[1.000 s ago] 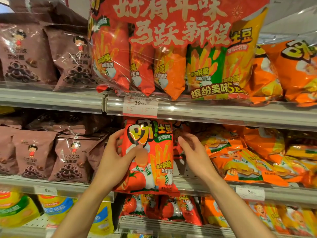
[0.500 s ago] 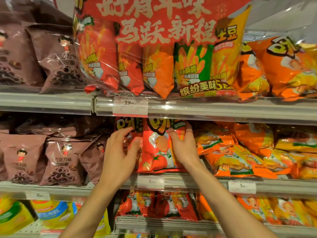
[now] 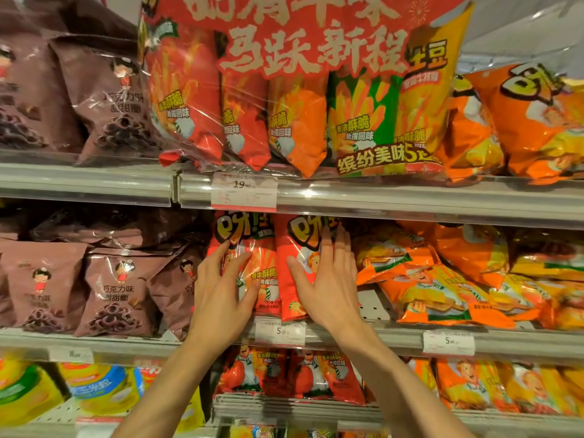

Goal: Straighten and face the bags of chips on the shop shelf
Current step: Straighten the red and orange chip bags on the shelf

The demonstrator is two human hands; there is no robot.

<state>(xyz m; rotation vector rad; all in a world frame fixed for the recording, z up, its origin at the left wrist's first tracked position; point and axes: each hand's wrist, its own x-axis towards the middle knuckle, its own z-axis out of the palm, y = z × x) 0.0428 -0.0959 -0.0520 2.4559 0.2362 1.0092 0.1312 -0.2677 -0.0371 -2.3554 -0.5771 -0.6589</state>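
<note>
Right, mid shelf (image 3: 395,335), w/ two red chip bags standing upright side by side at its front edge, faces out. Left red bag (image 3: 264,263) sits just beside the brown snack bags (image 3: 117,289); right red bag (image 3: 300,248) touches it on the other side, next to the orange bags (image 3: 442,279), which lie tilted and overlapping. Left hand (image 3: 221,298) is laid on the front of the left red bag, fingers spread and fairly straight, pressing flat, not curled round anything. Right hand (image 3: 328,286) lies flat on the right red bag, fingers straight and together pointing up, thumb splayed out to the left across the bag's face; again no grip, just palm contact. Both bags stand approx. vertical, tops reaching up to the underside of the top shelf rail (image 3: 379,200). A price tag (image 3: 279,331) is clipped to the mid shelf edge directly below the two bags, between the wrists. Up top, a big clear multipack (image 3: 284,121) of red, orange, green and yellow bags sits under a red banner (image 3: 316,36). Bottom shelf has more red bags (image 3: 290,374) below the hands.
</note>
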